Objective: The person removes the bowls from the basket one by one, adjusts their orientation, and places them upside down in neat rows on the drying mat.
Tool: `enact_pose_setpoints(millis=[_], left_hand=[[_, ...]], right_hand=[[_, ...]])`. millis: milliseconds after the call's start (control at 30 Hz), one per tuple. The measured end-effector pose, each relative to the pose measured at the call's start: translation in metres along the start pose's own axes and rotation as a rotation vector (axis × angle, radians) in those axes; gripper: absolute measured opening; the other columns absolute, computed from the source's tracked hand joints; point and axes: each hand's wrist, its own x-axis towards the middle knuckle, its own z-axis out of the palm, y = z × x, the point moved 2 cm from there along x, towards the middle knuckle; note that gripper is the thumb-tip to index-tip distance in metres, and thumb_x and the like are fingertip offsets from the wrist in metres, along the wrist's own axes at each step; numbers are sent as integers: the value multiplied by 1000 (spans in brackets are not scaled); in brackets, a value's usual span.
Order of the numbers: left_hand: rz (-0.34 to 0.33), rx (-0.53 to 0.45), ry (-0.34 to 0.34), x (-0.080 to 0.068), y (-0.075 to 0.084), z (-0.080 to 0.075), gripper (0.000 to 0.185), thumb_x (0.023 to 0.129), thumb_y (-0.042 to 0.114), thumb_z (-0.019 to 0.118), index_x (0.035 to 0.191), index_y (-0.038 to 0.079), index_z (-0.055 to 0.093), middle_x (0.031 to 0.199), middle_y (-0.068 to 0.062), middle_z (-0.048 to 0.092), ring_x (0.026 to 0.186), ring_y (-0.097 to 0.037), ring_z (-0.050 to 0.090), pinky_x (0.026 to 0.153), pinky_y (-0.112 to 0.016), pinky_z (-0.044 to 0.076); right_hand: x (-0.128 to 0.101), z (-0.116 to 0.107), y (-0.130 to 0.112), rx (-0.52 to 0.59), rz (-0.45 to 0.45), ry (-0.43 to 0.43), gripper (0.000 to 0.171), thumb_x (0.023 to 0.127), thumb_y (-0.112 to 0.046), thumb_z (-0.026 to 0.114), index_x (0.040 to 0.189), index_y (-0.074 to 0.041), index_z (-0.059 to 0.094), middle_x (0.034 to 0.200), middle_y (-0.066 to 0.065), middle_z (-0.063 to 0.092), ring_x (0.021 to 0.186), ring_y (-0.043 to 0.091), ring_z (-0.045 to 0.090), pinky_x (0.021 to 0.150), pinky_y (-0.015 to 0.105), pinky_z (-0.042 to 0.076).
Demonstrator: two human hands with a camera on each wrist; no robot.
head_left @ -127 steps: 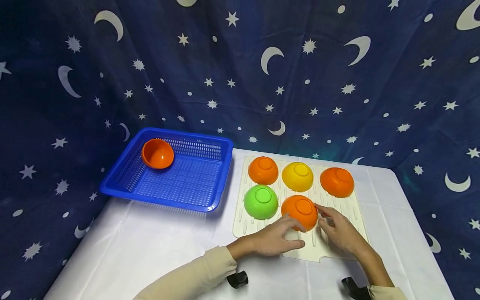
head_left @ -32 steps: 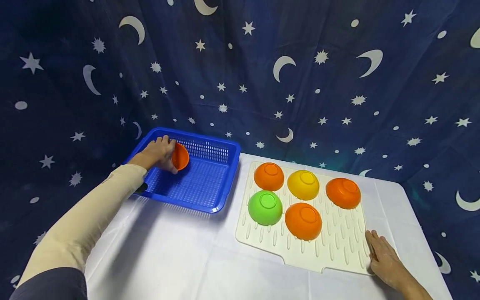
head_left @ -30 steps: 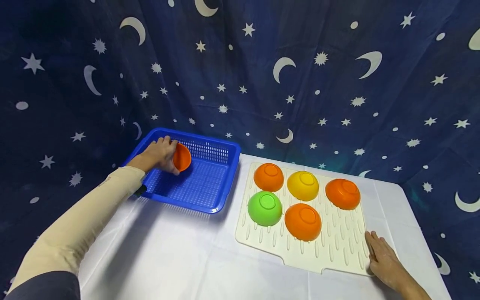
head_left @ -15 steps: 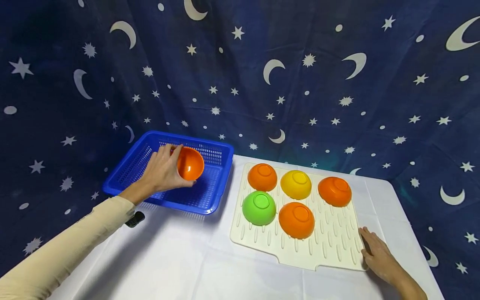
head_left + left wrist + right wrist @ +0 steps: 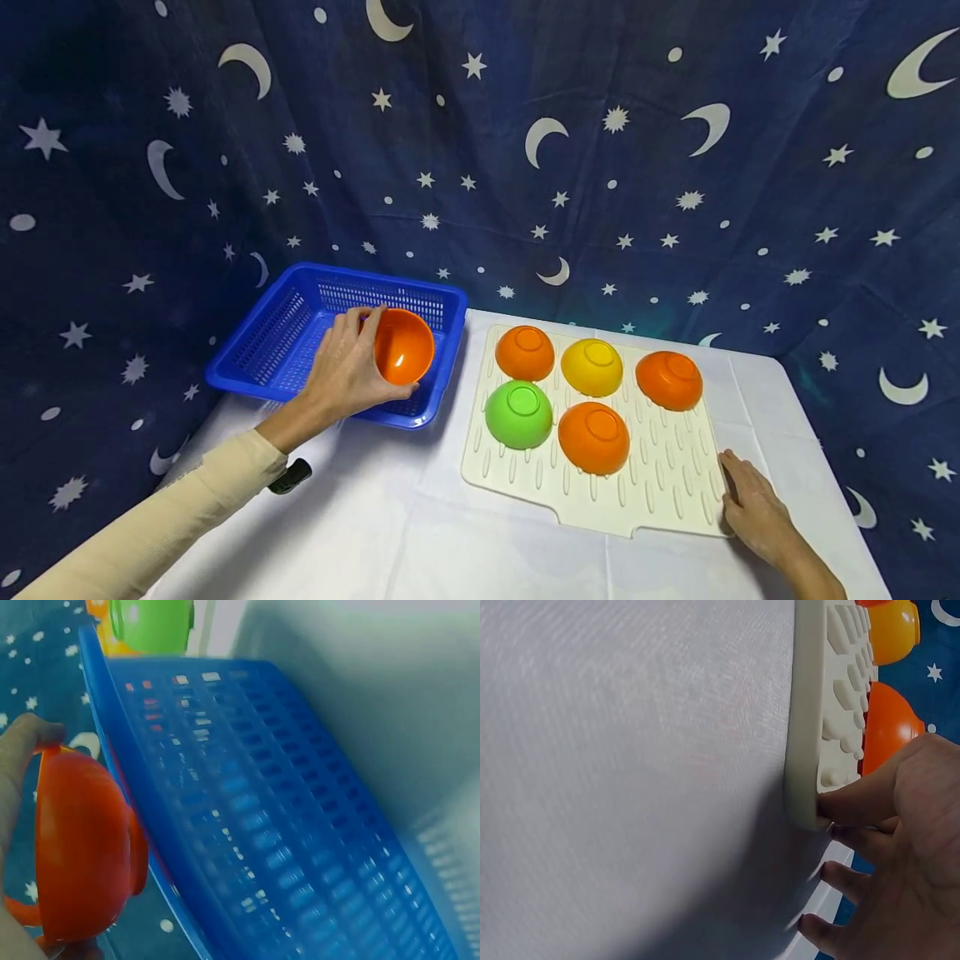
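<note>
The left hand (image 5: 347,372) holds an orange bowl (image 5: 402,347), with the fingers curled round its back and the thumb under its rim. The bowl is tipped on its side, so its open mouth looks away from the palm, to the right. It hangs in the air over the near right corner of the blue basket (image 5: 292,327). The basket lies under and behind this hand, and nothing else can be seen in it. In the left wrist view the bowl (image 5: 79,847) sits right beside the thumb (image 5: 22,750), with the basket wall (image 5: 247,817) just past it. To the right of this hand, near but not touching, is a cream mat (image 5: 667,492) on the bench (image 5: 390,542). Five bowls sit upside down on the mat: orange (image 5: 525,352), yellow (image 5: 592,367) and orange (image 5: 669,380) in the back row, then green (image 5: 518,413) and orange (image 5: 593,437) in front. The front row has a bare spot at its right end. The left hand is nearer to the held bowl; the right hand (image 5: 753,507) is far off, at the mat's near right corner. It lies flat on the bench, fingers loose and a bit spread, and its thumb (image 5: 855,802) touches the mat's edge (image 5: 810,750). It holds nothing.
</note>
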Motion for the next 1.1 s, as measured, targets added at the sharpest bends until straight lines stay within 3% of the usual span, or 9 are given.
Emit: enact_pose_setpoints(millis=[233, 433, 533, 600, 667, 733, 800, 967, 1100], left_hand=[[-25, -122, 16, -3, 22, 4, 116, 51, 52, 94, 144, 2, 46, 131, -22, 46, 116, -39, 45, 81, -57, 56], [-83, -236, 10, -9, 41, 6, 114, 53, 49, 94, 145, 5, 44, 133, -18, 45, 118, -35, 45, 79, -57, 57], [-81, -278, 19, -14, 51, 7, 113, 53, 49, 94, 145, 5, 45, 132, -17, 45, 118, -34, 46, 80, -56, 57], [-67, -299, 32, -17, 58, 9, 113, 53, 49, 94, 145, 6, 45, 131, -16, 45, 118, -33, 47, 80, -55, 57], [-44, -314, 45, -19, 65, 11, 114, 52, 48, 95, 146, 6, 45, 132, -16, 45, 119, -33, 48, 80, -54, 57], [-8, -316, 61, -21, 71, 14, 115, 51, 47, 96, 146, 6, 45, 133, -16, 46, 119, -32, 48, 81, -53, 57], [61, -301, 86, -22, 78, 18, 114, 52, 47, 95, 145, 5, 46, 134, -17, 46, 119, -33, 48, 83, -52, 57], [305, -188, 180, -22, 94, 29, 109, 56, 48, 92, 142, -4, 48, 136, -21, 49, 119, -36, 50, 92, -49, 54], [464, -75, 235, -24, 109, 39, 104, 61, 46, 91, 141, -6, 49, 137, -23, 50, 121, -40, 51, 100, -48, 50]], right_hand=[[-1, -5, 0, 93, 52, 79, 48, 100, -2, 39, 144, 16, 34, 148, 42, 30, 134, 64, 22, 98, 82, 15], [-6, -7, -25, 236, 107, 280, 42, 106, -12, 42, 144, 7, 44, 142, 40, 41, 134, 60, 31, 107, 73, 23], [-9, -5, -49, 301, 49, 372, 37, 106, -11, 48, 140, 2, 53, 140, 34, 49, 140, 42, 37, 116, 46, 26], [-9, -3, -67, 342, -2, 396, 34, 106, -9, 50, 138, -1, 57, 138, 28, 54, 139, 20, 40, 112, 25, 24], [-9, 0, -84, 359, -49, 415, 30, 105, -8, 52, 133, -2, 61, 132, 23, 60, 132, 2, 42, 104, 12, 24], [-9, 4, -100, 379, -83, 415, 27, 105, -6, 52, 130, -2, 63, 127, 19, 64, 126, -6, 44, 100, 10, 26], [-8, 8, -115, 390, -118, 413, 25, 105, -4, 53, 127, -2, 64, 121, 13, 67, 117, -5, 50, 98, 12, 32], [-5, 9, -144, 392, -163, 353, 26, 107, -10, 52, 131, -3, 59, 114, 6, 71, 100, 3, 59, 85, 15, 42], [-2, 9, -161, 471, -184, 263, 32, 110, -15, 47, 137, 0, 53, 117, 7, 69, 104, 9, 62, 88, 15, 43]])
